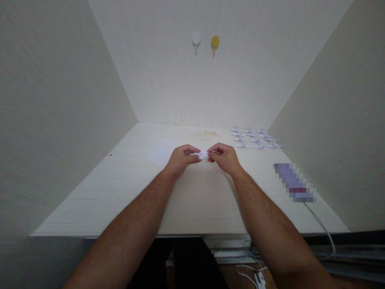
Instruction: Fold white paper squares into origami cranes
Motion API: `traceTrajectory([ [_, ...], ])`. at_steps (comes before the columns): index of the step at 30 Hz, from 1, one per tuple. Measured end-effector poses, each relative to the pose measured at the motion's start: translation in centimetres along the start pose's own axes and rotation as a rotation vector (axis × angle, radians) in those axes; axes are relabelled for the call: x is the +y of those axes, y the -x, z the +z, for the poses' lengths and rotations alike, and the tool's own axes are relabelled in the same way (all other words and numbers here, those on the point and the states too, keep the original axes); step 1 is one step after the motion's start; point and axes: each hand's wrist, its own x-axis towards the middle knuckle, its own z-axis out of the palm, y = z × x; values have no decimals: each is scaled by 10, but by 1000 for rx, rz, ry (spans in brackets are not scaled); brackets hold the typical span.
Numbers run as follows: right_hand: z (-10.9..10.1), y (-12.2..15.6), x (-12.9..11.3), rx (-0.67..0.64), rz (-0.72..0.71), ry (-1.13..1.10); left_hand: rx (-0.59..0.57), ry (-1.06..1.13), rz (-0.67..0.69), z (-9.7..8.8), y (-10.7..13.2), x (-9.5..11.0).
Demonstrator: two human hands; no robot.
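A small folded piece of white paper (pixel 202 154) is held just above the middle of the table, between my two hands. My left hand (pixel 184 159) pinches its left end between thumb and fingers. At the right end, the fingertips of my right hand (pixel 223 156) are closed on the same paper. Its exact folds are too small to make out. Flat white paper sheets (pixel 161 151) lie on the table beside my left hand. Several folded paper cranes (pixel 255 138) stand in rows at the back right, beyond my right hand.
The white table (pixel 198 200) has walls on three sides. A blurred-out flat device (pixel 293 182) with a white cable (pixel 320 222) lies at the right. Two hooks, one white (pixel 196 38) and one yellow (pixel 215 41), are on the back wall. A power strip (pixel 260 279) lies below.
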Motion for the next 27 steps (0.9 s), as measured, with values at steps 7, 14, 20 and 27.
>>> traceTrajectory([
  [7,2,-1,0,55,14,-56,8,77,-19,3,1,1],
  [14,11,0,-2,137,70,-218,28,125,-32,7,3,3],
  [20,14,0,-2,199,63,-232,-19,111,-25,8,4,3],
  [27,18,1,-2,122,12,-163,21,-101,80,9,5,4],
])
